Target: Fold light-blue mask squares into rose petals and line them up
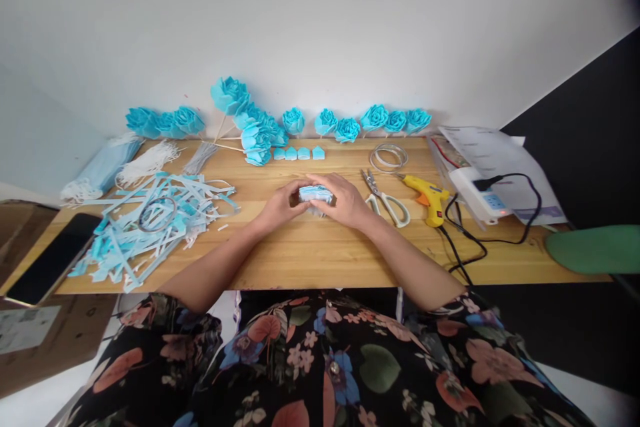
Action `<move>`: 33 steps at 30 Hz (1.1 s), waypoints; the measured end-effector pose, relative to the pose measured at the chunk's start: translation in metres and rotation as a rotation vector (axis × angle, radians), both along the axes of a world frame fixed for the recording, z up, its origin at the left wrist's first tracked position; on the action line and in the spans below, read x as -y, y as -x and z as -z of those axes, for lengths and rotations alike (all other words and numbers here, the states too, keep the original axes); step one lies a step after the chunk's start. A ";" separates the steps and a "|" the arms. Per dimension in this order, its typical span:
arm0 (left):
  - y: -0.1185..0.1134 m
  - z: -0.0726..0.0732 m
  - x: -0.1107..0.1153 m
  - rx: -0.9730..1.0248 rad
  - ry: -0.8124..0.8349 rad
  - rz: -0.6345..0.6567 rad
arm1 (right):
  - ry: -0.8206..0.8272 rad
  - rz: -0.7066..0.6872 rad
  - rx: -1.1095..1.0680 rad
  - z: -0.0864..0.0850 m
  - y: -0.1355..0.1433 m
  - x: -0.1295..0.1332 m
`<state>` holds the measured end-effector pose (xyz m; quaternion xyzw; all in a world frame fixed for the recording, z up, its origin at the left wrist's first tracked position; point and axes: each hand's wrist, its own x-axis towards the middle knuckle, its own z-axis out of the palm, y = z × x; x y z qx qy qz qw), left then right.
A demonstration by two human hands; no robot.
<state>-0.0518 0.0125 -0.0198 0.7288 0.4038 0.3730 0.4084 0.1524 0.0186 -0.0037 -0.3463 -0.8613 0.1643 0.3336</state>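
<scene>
A small stack of light blue and white pleated material point(315, 195) is held between both hands over the middle of the table. My left hand point(283, 204) grips its left side, fingers curled behind and thumb in front. On the right side my right hand point(343, 199) closes round it the same way, fingertips reaching across the back. Just beyond the hands lie several small blue cut pieces point(299, 153) in a row. Scissors point(384, 199) with pale handles rest to the right of my right hand.
Blue flowers point(256, 127) line the wall edge of the table point(280, 267). Strip scraps point(145, 233), a tape roll point(157, 215), white cords point(150, 161), masks point(103, 163) and a phone point(53, 259) lie left. Right are rings point(389, 157), a yellow glue gun point(429, 199) and a power strip point(480, 195).
</scene>
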 end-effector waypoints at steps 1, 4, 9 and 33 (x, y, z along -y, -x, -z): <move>0.000 0.000 0.000 0.003 0.005 -0.011 | 0.003 -0.003 0.000 0.000 0.000 0.000; 0.000 0.002 -0.002 0.018 0.052 -0.042 | 0.014 -0.008 -0.015 0.000 0.002 0.001; 0.001 0.001 -0.003 0.140 0.150 -0.089 | 0.126 0.045 -0.104 0.002 0.002 0.002; 0.001 -0.001 0.004 -0.074 0.028 0.110 | 0.550 0.117 -0.186 -0.026 -0.043 -0.024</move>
